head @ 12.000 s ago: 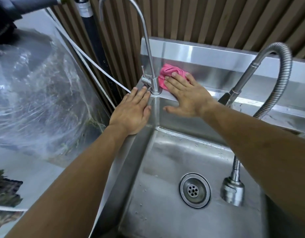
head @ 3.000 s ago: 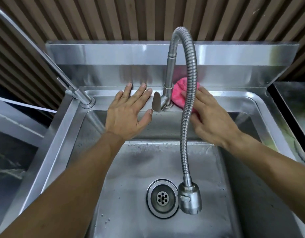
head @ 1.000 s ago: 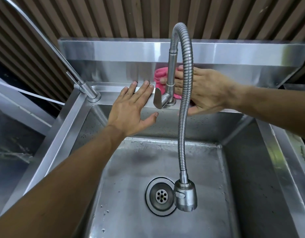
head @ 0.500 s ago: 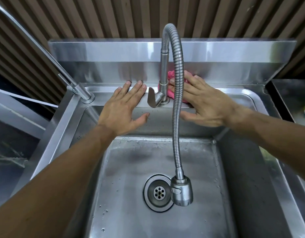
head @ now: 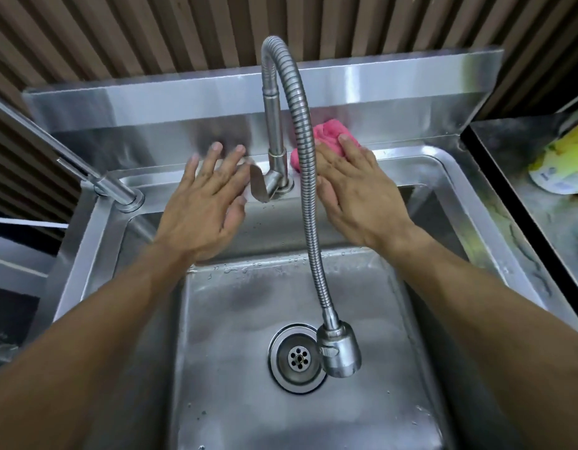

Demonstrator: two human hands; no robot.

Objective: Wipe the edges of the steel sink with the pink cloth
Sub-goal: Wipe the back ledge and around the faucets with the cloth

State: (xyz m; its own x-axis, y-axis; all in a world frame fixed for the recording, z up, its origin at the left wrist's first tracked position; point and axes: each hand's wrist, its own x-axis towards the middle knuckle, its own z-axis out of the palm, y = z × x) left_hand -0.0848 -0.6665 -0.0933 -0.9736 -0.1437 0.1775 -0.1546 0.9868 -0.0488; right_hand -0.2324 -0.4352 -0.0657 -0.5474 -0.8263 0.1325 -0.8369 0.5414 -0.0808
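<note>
Pink cloth under my right hand on the back edge of the steel sink, just right of the tap.

My right grip is flat, fingers spread, pressing the cloth down rather than pinching it; my left hand lies open and empty on the same edge, left of the tap. I judge the main risks to be the cloth snagging on the tap base or bunching against the hose that crosses my knuckles, and slipping from my flat palm into the wet basin.
</note>
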